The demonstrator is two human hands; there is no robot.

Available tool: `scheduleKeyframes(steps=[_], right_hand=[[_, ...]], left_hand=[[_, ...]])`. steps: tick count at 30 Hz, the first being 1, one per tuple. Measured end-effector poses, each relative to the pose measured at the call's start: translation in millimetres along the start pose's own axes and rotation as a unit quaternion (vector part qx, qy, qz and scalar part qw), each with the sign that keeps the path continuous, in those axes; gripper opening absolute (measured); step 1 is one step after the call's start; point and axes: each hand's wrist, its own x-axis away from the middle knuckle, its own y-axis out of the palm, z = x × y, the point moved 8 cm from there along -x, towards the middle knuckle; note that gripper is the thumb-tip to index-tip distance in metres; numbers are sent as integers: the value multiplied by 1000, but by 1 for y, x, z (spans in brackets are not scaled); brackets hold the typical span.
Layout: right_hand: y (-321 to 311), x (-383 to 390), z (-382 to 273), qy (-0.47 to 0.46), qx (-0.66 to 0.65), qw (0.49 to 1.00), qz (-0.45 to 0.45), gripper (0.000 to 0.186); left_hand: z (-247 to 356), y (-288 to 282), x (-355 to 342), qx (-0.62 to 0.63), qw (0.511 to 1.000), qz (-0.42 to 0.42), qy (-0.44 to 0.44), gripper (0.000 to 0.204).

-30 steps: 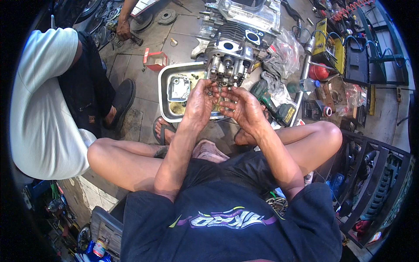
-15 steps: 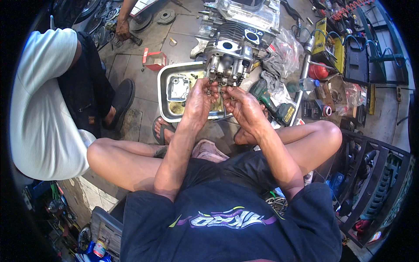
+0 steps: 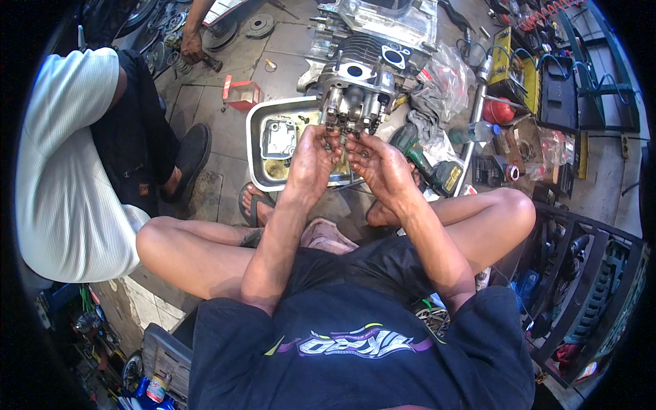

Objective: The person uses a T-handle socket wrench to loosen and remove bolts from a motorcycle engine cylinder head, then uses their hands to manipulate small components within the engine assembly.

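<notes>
Left hand [image 3: 313, 154] and right hand [image 3: 383, 164]: together at the near end of the engine [image 3: 362, 60]. Fingers of both curled inward, the 2 sets of fingertips close to each other, thumbs toward the far side. Small metal glints show among the fingers; too small to tell whether either hand pinches a part.

Engine: on the floor, far side, centre. Finned cylinder faces up, with 2 pale-rimmed ports; exposed valve gear at its near end, next to the fingertips. Bright metal case [image 3: 389, 24] beyond the fins.

Tray [image 3: 252, 147]: metal, left of and partly behind the left hand. Inside: pale metal cover [image 3: 279, 139] and yellowish residue. Red-and-white box [image 3: 242, 94] just past the tray's far left corner.

Drill [image 3: 408, 145]: green, right of the right hand, battery toward the near right. Grey rag [image 3: 427, 109] and clear plastic bag [image 3: 454, 82] farther off. Bottle [image 3: 473, 132], blue-capped, to the right of the rag.

Far left: co-worker's hand [image 3: 192, 48], lowered at a dark metal piece; grip unclear. Grooved disc [image 3: 260, 26] to its right.
</notes>
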Motion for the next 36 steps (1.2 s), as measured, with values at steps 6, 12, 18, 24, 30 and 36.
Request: scheduleKeyframes(steps=[6,12,18,24,30,36], right_hand=[[0,-1,3,-7,-7,1000,2,28],[-4,-1,8,-1,-35,999,0,28],[-6,-5,9,-7,-52,999,1,25],[-5,-8,10,-7,-53,998,-21,21],[1,-4,9,-17,-34,999,-37,17],[0,2,4,-30,66,997,-8,17]], left_hand=[[-1,-4,1,-16,1000,4,15,24],[7,-2,7,-101,995,-7,16,25],[-3,1,10,-138,990,-16,-13,33],[-1,14,20,-171,985,-13,35,36],[3,28,29,-210,976,-6,66,29],[-3,15,15,-251,965,-3,80,23]])
